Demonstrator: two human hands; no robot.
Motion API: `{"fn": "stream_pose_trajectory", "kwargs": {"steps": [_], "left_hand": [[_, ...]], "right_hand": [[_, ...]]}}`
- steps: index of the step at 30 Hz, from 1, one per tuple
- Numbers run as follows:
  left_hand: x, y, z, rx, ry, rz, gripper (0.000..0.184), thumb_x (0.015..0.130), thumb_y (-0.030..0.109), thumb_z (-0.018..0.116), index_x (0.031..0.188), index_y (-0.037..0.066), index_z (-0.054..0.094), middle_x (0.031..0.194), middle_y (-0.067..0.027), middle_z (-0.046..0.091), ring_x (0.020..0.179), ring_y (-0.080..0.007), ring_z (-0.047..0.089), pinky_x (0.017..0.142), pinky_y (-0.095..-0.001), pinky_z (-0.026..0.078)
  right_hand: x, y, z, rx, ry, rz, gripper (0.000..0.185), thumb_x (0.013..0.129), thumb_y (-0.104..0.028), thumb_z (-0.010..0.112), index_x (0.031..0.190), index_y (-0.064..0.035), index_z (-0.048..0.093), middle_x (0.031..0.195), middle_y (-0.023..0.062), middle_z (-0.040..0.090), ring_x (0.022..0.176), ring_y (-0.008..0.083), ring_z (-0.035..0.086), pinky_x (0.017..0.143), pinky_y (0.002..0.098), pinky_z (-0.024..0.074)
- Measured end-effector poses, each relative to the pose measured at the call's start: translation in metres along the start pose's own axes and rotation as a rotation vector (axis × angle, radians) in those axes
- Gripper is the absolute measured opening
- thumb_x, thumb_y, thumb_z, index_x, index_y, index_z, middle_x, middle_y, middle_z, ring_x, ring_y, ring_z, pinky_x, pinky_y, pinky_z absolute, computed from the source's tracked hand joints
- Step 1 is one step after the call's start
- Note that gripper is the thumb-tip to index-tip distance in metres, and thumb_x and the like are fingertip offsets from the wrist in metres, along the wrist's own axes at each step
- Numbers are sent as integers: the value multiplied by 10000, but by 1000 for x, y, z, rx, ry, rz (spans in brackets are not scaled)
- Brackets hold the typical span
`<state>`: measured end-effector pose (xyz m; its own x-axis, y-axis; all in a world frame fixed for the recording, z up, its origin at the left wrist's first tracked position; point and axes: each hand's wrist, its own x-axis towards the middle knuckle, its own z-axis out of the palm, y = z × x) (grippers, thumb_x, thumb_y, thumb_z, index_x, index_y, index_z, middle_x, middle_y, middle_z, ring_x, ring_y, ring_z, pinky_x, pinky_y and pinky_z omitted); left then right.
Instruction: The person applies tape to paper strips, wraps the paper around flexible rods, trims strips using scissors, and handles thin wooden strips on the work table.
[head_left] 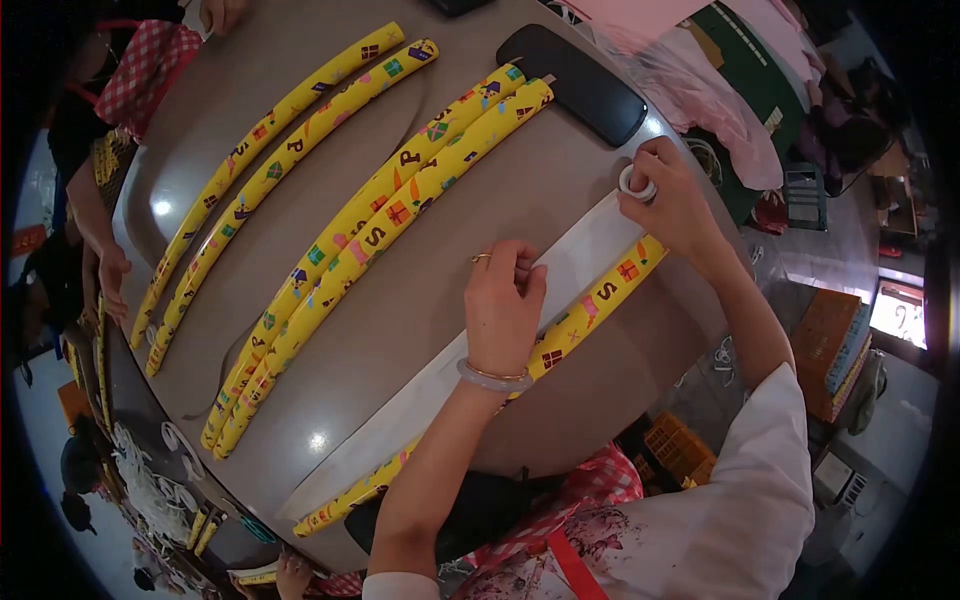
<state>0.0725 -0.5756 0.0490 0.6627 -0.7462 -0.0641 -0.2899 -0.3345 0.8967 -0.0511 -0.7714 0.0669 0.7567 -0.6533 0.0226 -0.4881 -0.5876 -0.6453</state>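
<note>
A long yellow patterned roll (pixel 590 312) lies along the table's near side, with a white strip of its sheet (pixel 400 400) spread flat beside it. My left hand (pixel 505 305), wearing a ring and bracelets, rests on the white strip near its middle, fingers curled; whatever they may hold is hidden. At the strip's far right end, my right hand (pixel 668 190) grips a small white ring-shaped roll (pixel 637 183) between thumb and fingers. More yellow patterned rolls (pixel 375 235) lie side by side across the middle of the table.
Two further yellow rolls (pixel 270 175) lie at the upper left, near a co-worker's hand (pixel 113 280). A black oblong case (pixel 575 85) sits at the table's far edge. Pink fabric (pixel 725 130) hangs beyond it. An orange crate (pixel 680 448) stands below the near edge.
</note>
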Motion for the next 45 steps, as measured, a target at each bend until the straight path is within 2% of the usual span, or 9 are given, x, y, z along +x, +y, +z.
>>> {"fn": "stream_pose_trajectory", "kwargs": {"steps": [7,9,15,34,37,40,43,45], "left_hand": [[1,0,-1,-14,-14,-11,174,764,28,688,908,19,592,818,-80,620,686,-168,615,612,-284,516],[1,-1,0,-28,-6,-6,178,761,26,690,909,19,591,819,-81,617,685,-168,615,608,-284,515],[1,-4,0,-36,-3,23,189,757,16,692,912,13,583,823,-87,606,680,-173,613,599,-282,515],[1,-6,2,-66,28,50,188,743,-26,684,888,14,571,803,-88,585,669,-187,606,598,-296,514],[0,-5,2,-64,36,53,191,750,-28,675,904,16,572,809,-92,584,664,-187,604,598,-293,509],[-2,-4,3,-41,32,46,196,759,-33,661,926,20,572,825,-98,584,671,-188,604,601,-294,504],[-5,0,3,-11,53,89,210,771,-40,641,960,26,576,846,-99,589,663,-180,595,577,-290,490],[-7,12,2,8,67,121,218,772,-27,643,975,26,582,856,-96,590,685,-196,590,601,-307,486]], "right_hand": [[4,-5,-1,-36,-9,18,205,666,-57,663,719,9,477,964,141,497,793,274,551,722,327,468],[6,-12,-4,-45,-60,132,205,664,-62,664,719,7,479,922,123,498,769,255,545,714,326,465],[7,-14,-7,-81,-53,86,208,669,-84,683,721,-18,492,841,84,516,739,213,533,686,312,457],[26,-23,-13,-264,-309,160,154,701,-111,662,812,-44,578,940,109,501,850,245,560,765,324,470],[22,-20,-15,-213,-300,159,154,716,-115,669,814,-43,574,955,106,500,849,230,566,760,315,471],[10,-16,-13,-121,-187,109,163,743,-115,672,832,-36,560,966,97,495,831,213,567,746,317,472],[1,-8,-10,62,-81,97,197,711,-42,689,817,-10,526,937,74,494,821,190,530,751,267,446],[-5,-1,-10,20,-31,-49,201,747,-34,680,876,-13,528,966,77,492,792,189,553,703,292,470]]}}
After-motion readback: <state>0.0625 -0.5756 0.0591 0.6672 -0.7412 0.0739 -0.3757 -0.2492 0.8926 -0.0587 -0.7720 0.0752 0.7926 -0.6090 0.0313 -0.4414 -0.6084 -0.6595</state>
